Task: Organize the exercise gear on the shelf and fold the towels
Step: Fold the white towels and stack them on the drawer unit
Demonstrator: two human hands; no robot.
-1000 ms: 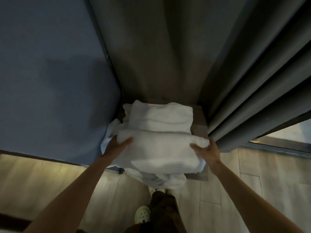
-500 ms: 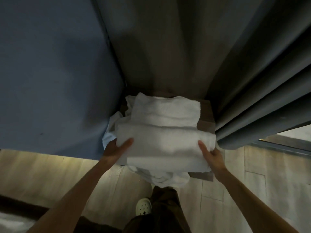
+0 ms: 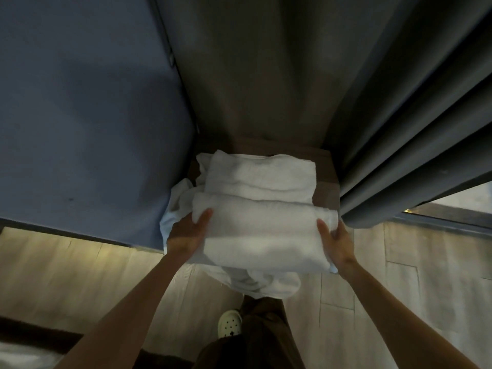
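Grip: left hand (image 3: 190,230) and right hand (image 3: 336,243) clamp the ends of the front towel (image 3: 263,235), thumbs on top. It sits at the brown stand (image 3: 326,182) front edge, touching a second folded towel (image 3: 261,179) behind. Loose cloth (image 3: 266,282) bunches beneath. Curtain (image 3: 399,155) crowds the right side, blue panel (image 3: 93,115) the left.
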